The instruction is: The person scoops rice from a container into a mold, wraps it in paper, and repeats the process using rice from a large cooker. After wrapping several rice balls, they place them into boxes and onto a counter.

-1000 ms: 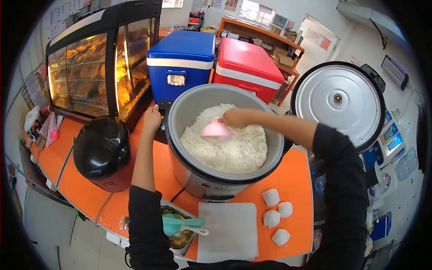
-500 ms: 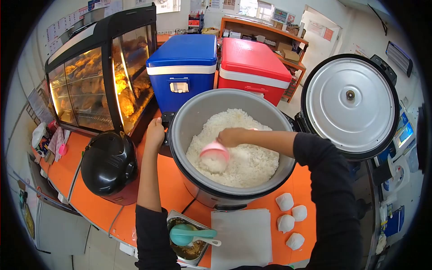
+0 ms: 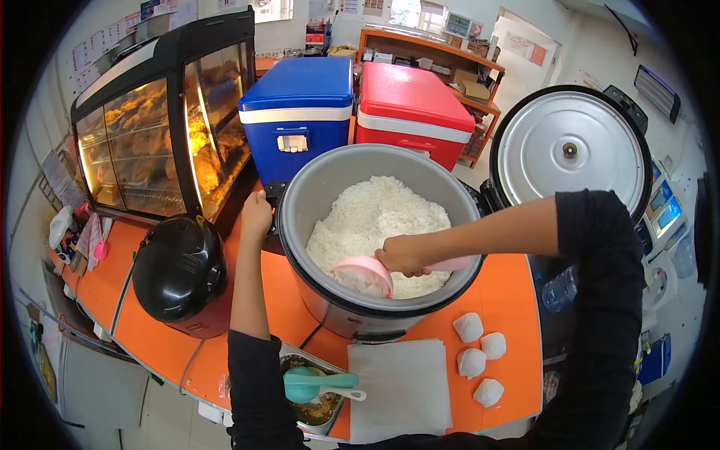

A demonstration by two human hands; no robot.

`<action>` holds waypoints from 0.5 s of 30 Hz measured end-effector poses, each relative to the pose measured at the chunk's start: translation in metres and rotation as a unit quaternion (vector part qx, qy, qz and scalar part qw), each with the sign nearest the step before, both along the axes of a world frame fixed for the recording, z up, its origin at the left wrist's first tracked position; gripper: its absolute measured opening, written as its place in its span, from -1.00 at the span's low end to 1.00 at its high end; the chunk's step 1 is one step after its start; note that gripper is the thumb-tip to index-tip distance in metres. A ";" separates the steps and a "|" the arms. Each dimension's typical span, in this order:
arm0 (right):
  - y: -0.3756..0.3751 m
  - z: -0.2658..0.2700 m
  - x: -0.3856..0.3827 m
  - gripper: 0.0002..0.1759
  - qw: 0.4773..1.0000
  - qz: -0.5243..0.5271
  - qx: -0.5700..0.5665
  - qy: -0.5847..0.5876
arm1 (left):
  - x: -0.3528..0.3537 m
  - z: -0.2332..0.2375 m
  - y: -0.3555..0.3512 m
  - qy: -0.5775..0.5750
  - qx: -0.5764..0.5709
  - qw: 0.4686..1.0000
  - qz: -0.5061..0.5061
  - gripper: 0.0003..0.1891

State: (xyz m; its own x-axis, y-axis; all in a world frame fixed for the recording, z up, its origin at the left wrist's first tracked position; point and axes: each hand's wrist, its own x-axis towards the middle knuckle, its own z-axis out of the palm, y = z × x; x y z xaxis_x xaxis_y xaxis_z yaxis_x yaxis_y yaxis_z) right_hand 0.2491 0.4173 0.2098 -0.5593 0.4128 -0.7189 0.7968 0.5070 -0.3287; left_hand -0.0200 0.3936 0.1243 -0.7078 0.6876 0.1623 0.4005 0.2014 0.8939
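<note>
A large rice cooker (image 3: 375, 330) stands open before me, its grey inner pot (image 3: 311, 176) holding a mound of white rice (image 3: 382, 210). My right hand (image 3: 405, 253) is closed on a pink scoop (image 3: 379, 268), tilted low in the rice near the pot's front wall, with some rice in its bowl. At the cooker's left side, my left hand (image 3: 256, 217) grips the black side handle (image 3: 276, 196); its fingers are partly hidden. In front of the cooker lies a stack of white paper sheets (image 3: 400, 390). Several white wrapped bundles (image 3: 471, 363) sit to its right.
A metal tray (image 3: 330, 424) holds brown food and a teal ladle (image 3: 301, 386). The cooker's lid (image 3: 566, 157) stands raised at right. Behind are a blue cooler (image 3: 296, 112), a red cooler (image 3: 412, 105) and a lit food warmer (image 3: 142, 150). A black lidded pot (image 3: 178, 262) stands left.
The pink scoop has moved toward the front of the pot, my right hand slightly right and down with it. My left hand stays at the handle. The view has shifted slightly.
</note>
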 end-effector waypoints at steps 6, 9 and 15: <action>-0.005 0.011 -0.002 -0.42 0.998 -0.051 0.025 0.015 | -0.004 -0.007 0.004 -0.005 0.005 1.000 -0.005 -0.63; -0.013 0.010 0.006 -0.42 0.997 -0.059 0.031 0.036 | -0.003 -0.008 0.003 -0.021 0.004 1.000 0.003 -0.64; 0.003 0.041 0.023 -0.59 0.999 -0.028 -0.029 0.032 | 0.001 0.005 -0.006 0.000 -0.036 0.999 0.018 -0.66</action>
